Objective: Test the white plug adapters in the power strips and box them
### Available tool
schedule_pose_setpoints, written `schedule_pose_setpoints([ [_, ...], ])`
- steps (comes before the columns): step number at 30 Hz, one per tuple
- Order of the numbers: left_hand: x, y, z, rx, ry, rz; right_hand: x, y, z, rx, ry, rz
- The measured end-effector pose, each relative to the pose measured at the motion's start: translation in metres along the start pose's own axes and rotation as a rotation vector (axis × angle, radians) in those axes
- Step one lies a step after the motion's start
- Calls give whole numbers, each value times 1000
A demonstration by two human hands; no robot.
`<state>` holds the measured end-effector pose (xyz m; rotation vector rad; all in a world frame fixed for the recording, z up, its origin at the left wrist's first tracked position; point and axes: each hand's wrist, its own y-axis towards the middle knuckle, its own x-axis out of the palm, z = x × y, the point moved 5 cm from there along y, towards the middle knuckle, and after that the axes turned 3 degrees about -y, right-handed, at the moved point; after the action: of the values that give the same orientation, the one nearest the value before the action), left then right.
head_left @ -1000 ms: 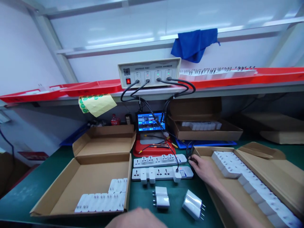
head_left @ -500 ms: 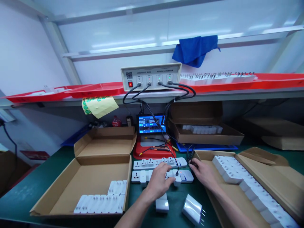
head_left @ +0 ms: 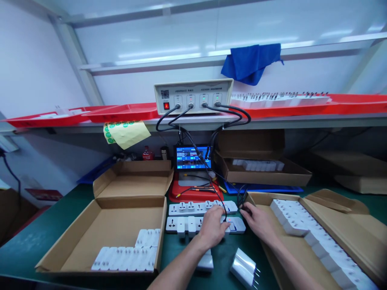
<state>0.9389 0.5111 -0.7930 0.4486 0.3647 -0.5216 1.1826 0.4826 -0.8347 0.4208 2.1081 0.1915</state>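
the person's left hand [head_left: 211, 228] is bare, as is the left forearm [head_left: 184, 262], a smooth, rounded shape that broadens from the wrist down to the lower edge of the view. the right hand [head_left: 258, 220] and right forearm [head_left: 288, 255] are bare too, with slim fingers [head_left: 247, 217]; the nails are too small to make out.

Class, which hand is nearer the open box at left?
Left: the left hand is over the nearer power strip, right of the box; the right hand, farther right.
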Motion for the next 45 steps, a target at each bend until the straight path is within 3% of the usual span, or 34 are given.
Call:
schedule_pose_setpoints([
  [11,5,1,-4,-40,7,-14,3,2,4,1,0,-13],
  [45,12,-6,-9,17,-74,72,3,2,3,-38,-52,-33],
])
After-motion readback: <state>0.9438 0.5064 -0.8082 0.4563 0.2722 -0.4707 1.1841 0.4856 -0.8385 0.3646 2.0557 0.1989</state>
